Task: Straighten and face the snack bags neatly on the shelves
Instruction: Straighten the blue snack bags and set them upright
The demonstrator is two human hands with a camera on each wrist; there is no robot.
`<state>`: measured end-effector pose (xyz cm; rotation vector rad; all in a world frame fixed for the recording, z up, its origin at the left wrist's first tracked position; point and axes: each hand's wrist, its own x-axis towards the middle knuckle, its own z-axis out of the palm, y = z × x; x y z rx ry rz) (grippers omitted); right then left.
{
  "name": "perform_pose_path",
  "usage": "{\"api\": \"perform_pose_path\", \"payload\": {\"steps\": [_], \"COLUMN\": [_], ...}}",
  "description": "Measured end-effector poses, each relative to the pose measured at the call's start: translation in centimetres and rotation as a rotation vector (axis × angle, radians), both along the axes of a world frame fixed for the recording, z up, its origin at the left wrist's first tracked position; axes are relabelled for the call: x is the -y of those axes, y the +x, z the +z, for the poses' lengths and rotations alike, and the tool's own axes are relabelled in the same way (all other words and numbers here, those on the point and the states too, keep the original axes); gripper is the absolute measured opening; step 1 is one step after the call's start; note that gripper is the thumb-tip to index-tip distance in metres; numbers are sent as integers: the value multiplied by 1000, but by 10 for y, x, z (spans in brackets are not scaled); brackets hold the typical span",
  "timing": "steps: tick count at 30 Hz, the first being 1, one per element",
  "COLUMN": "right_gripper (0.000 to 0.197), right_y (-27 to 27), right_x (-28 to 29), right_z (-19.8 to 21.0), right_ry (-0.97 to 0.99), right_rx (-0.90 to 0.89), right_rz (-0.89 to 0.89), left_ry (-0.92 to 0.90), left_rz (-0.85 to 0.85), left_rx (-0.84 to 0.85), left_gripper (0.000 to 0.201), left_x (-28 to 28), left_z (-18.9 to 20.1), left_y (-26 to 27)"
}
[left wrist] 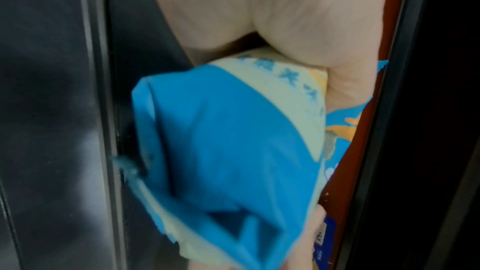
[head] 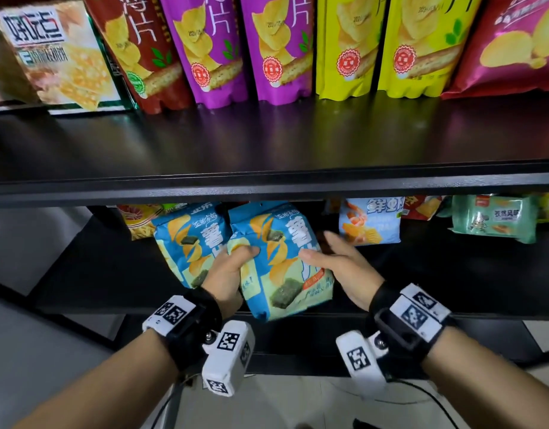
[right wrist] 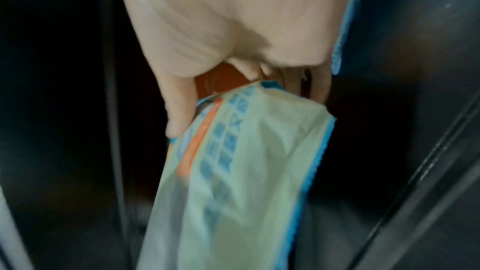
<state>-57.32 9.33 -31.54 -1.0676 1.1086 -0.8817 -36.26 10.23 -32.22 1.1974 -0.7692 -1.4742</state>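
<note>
Snack bags stand on two dark shelves. At lower centre of the head view the front blue chip bag leans, its long axis tilted with the top toward the upper left and its bottom corner over the lower shelf edge. The left hand grips its left edge with curled fingers; the right hand lies at its right edge, thumb on the front and fingers straight behind, so both hands are equally near. Judging from this, the bag needs turning upright beside the second blue bag. Large Chinese characters are readable on it, among them "薯"; the light blue bag at right shows "鲜虾".
</note>
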Motion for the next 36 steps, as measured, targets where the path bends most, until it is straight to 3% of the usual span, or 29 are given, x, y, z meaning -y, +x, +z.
{"api": "perform_pose_path", "payload": {"steps": [3,6,9,12,16,18,20,22,24,28,34,36], "right_gripper": [43,41,51,51,46,37,24,14,29,38,41,43], "right_y": [3,5,4,7,25,35,45,48,47,41,41,41], "right_x": [2,5,19,40,70,84,99,117,136,161,165,160], "right_z": [-6,-17,-22,-20,-21,-26,-30,-35,-38,-38,-37,-30], "right_ry": [157,35,-48,-138,-312,-342,-352,-354,-266,-184,14,-58], "right_rx": [205,197,153,75,-148,-217,-238,-515,-739,-579,-555,-561], "right_rz": [208,180,-8,-172,-365,-446,-481,-364,-225,13,54,28], "left_ry": [-57,-181,-467,-576,-346,-235,-194,-209,-227,-226,-293,-308], "left_rz": [-67,-82,129,452,590,581,537,492,450,411,268,201], "left_rx": [103,271,664,797,736,753,636,524,488,503,546,570], "left_gripper": [44,35,44,61,97,109,115,113,110,101,91,89], "left_x": [-3,-6,-9,-12,-11,-7,-2,4,10,16,1,1], "left_z": [1,8,10,3,-18,-28,-35,-40,-42,-44,-53,-53], "left_y": [3,11,35,63,86,90,92,93,95,100,74,63]}}
